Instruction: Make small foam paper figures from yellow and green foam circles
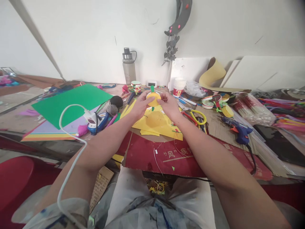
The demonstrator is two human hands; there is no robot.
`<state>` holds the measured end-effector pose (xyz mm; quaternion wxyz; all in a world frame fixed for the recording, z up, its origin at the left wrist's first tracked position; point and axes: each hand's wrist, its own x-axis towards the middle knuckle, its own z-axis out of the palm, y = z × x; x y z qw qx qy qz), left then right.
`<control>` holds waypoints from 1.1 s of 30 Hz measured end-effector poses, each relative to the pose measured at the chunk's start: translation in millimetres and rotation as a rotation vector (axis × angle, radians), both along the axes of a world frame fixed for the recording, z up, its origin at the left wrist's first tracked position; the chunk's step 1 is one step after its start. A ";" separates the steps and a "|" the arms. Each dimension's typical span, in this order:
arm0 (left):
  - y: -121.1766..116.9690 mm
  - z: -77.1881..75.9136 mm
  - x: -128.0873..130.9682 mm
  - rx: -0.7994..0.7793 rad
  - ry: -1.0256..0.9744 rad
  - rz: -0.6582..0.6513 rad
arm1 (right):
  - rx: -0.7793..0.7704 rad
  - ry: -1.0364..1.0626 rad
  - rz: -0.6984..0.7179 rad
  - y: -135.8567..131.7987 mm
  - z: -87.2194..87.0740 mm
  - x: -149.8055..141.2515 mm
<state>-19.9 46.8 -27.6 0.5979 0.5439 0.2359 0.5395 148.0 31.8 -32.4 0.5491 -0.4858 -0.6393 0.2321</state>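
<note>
Between my two hands is a small round yellow paper piece [153,100] with a pale rim and green tabs at its top and bottom. My left hand [142,104] grips its left edge, the thumb lying on the yellow face. From the right side, my right hand [169,105] holds the same piece, thumb against its edge. The fingertips behind it are hidden. Below my hands lie yellow paper sheets [158,122] with small scraps on them. Yellow-handled scissors [201,117] rest close to my right forearm.
A blue glue gun [243,132] and a black phone [280,143] lie at right. Similar round pieces [227,111] sit behind them. Green paper [71,103] covers the left side. A bottle [129,68] and paper cups [179,86] stand near the wall. A white cable [62,178] crosses my left arm.
</note>
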 end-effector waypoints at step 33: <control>5.7 -2.9 10.1 -0.285 -0.208 0.118 | 0.138 -0.239 -0.212 0.7 36.6 77.6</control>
